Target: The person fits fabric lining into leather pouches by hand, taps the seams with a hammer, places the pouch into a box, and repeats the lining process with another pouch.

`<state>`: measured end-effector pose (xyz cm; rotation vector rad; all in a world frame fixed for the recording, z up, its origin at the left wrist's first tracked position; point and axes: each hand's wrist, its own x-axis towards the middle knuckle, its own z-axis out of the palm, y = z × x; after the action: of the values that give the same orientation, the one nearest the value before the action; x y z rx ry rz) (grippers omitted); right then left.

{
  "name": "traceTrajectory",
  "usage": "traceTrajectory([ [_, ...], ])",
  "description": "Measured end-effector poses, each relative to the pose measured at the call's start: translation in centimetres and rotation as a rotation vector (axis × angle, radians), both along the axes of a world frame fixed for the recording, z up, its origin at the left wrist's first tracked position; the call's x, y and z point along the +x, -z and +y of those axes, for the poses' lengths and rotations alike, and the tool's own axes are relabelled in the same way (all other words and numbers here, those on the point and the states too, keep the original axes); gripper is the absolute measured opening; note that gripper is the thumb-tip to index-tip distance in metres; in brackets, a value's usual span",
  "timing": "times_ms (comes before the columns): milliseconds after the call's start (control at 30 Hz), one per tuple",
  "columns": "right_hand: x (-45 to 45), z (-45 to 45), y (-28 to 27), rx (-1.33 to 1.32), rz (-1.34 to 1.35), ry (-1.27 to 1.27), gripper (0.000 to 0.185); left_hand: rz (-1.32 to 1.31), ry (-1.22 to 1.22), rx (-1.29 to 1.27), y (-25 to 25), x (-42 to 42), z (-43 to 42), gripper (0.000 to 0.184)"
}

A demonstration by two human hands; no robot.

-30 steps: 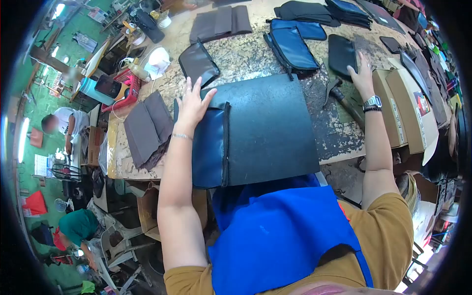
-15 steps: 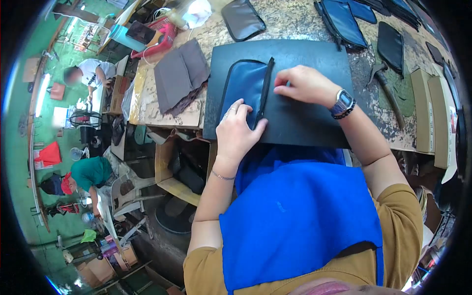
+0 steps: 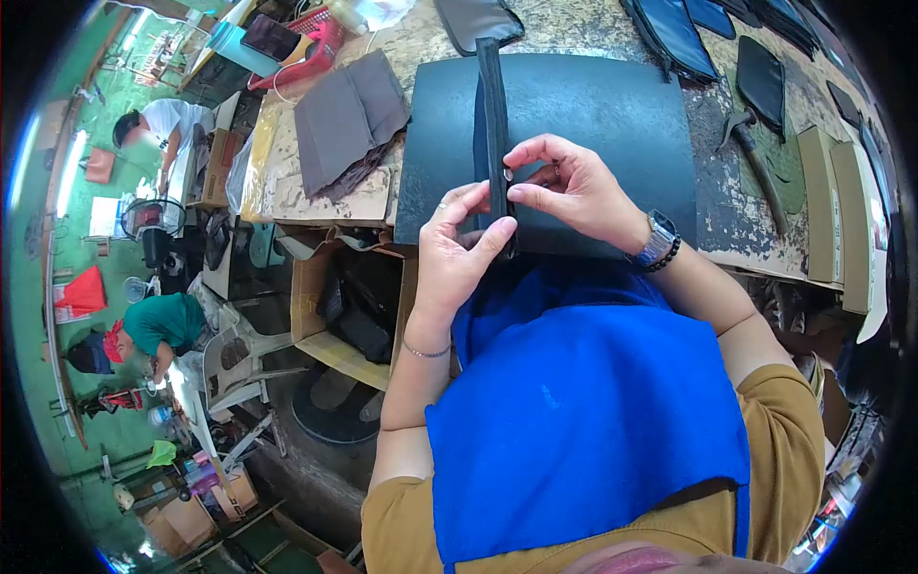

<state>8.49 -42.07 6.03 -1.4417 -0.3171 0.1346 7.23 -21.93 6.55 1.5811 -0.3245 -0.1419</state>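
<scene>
Above the black mat [image 3: 602, 115], a dark zippered pouch [image 3: 491, 105] is raised on edge, its zipper side facing up. My left hand [image 3: 459, 244] pinches its near part between thumb and fingers. From the right, my right hand [image 3: 572, 191] has thumb and forefinger closed on a small shiny piece at the zipper, perhaps the pull; its exact shape is too small to tell. The pouch's flat faces are mostly out of sight at this angle.
A hammer [image 3: 755, 167] and a black pouch [image 3: 761, 84] lie to the right, near cardboard pieces [image 3: 824, 206]. Folded brown material [image 3: 349, 124] is left of the mat. More pouches [image 3: 674, 38] lie at the back. Two people sit at far left.
The pouch was lying flat on the mat and is now lifted on edge. My right hand has come in to the zipper, and my left hand has closed on the pouch.
</scene>
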Motion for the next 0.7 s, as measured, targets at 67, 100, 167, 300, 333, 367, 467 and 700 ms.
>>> traceTrajectory([
  [67,-0.3,0.1,-0.7,-0.010,0.022,-0.014,0.033,0.004,-0.016,0.015,0.1,-0.5,0.0,0.042],
  [100,-0.6,0.3,-1.2,-0.019,0.036,-0.011,0.033,0.006,-0.023,0.023,0.0,-0.7,-0.1,0.042],
  [167,-0.8,0.5,-1.5,-0.063,0.025,0.007,0.033,0.027,-0.056,0.120,-0.7,-0.8,-0.4,0.046],
  [300,-0.4,0.5,-1.1,-0.270,-0.105,0.053,0.034,-0.078,-0.132,0.311,-1.8,-1.4,-1.7,0.047],
  [333,-0.2,0.5,-0.9,-0.337,-0.144,0.062,0.033,-0.150,-0.139,0.398,-0.9,-1.3,-1.5,0.046],
  [367,-0.2,0.6,-0.6,-0.356,-0.169,0.102,0.032,-0.220,-0.145,0.485,-0.2,-1.2,-1.4,0.045],
  [467,0.3,1.4,-0.3,-0.414,-0.350,0.197,0.027,-0.348,-0.209,0.572,-1.2,-0.7,-1.7,0.040],
  [700,1.5,2.2,-3.5,-0.560,-0.663,0.255,0.024,-0.385,-0.351,0.616,-3.6,1.0,-0.5,0.045],
])
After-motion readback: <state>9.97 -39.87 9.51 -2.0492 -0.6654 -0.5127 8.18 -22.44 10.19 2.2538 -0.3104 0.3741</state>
